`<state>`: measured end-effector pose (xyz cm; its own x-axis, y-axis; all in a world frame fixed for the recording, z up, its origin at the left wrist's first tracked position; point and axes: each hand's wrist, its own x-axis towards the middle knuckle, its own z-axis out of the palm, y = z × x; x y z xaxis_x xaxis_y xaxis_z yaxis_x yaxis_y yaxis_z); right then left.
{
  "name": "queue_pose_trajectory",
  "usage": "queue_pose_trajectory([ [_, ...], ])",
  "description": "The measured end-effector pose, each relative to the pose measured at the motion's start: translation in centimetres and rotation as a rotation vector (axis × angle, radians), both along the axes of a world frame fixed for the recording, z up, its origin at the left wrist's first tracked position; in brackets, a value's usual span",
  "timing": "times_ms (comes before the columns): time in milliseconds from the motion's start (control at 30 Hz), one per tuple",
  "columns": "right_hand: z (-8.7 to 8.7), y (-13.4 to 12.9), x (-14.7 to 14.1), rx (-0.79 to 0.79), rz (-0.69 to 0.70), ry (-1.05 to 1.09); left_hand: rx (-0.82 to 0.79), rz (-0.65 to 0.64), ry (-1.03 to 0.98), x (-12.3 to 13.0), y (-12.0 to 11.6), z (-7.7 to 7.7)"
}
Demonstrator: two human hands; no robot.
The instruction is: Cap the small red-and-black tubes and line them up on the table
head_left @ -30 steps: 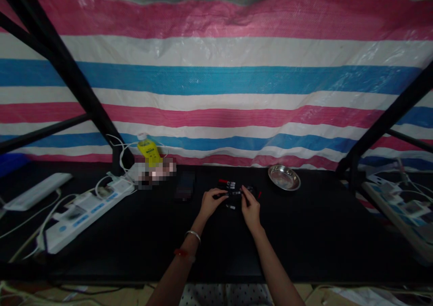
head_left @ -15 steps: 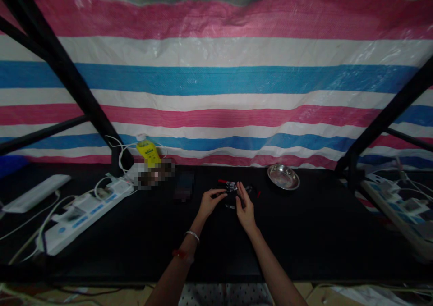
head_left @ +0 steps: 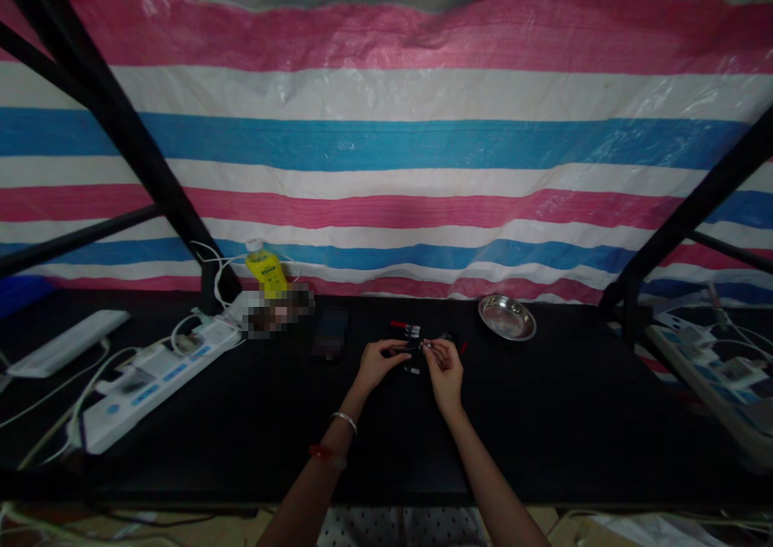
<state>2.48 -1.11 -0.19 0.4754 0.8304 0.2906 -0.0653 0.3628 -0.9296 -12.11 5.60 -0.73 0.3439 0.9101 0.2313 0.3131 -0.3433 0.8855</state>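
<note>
My left hand [head_left: 382,362] is closed in a pinch around one end of a slim, dark, pen-like thing [head_left: 413,348]. At its other end, the thumb and fingers of my right hand [head_left: 445,374] are pinched together on a small part that is too dark and small to name. Just beyond my fingertips lie several slim black pieces with pale markings [head_left: 412,331] and a red stick-like piece [head_left: 398,324]. Nearer me, below the held thing, is a small piece with a pale end [head_left: 415,370]. A bit of red [head_left: 464,347] shows right of my right hand.
A round metal dish [head_left: 507,318] stands at the back right. Left of my hands lies a dark, phone-like object [head_left: 330,333]. Farther left are a yellow bottle [head_left: 266,273] and a white power strip [head_left: 150,386] with cables. Black frame legs [head_left: 133,148] flank the black table [head_left: 241,434].
My right hand has turned, its raised fingers curling down into a pinch by the thing's end. My left hand stays nearly in place.
</note>
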Motion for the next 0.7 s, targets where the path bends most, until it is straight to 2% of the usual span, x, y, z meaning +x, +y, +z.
queue_pose_trajectory([
  [133,0.2,0.0,0.2,-0.008,-0.086,0.027,-0.017,0.024,0.004,0.0,0.1,-0.3],
  [400,-0.3,0.5,0.9,-0.038,-0.157,0.092,-0.002,0.023,0.024,-0.1,0.0,-0.1],
  [600,-1.0,0.8,2.3,-0.170,-0.099,0.057,-0.060,-0.029,-0.062,-0.4,0.3,0.1],
  [700,-1.3,0.9,2.8,-0.193,-0.047,0.021,-0.043,-0.011,-0.100,-0.6,0.4,0.0],
])
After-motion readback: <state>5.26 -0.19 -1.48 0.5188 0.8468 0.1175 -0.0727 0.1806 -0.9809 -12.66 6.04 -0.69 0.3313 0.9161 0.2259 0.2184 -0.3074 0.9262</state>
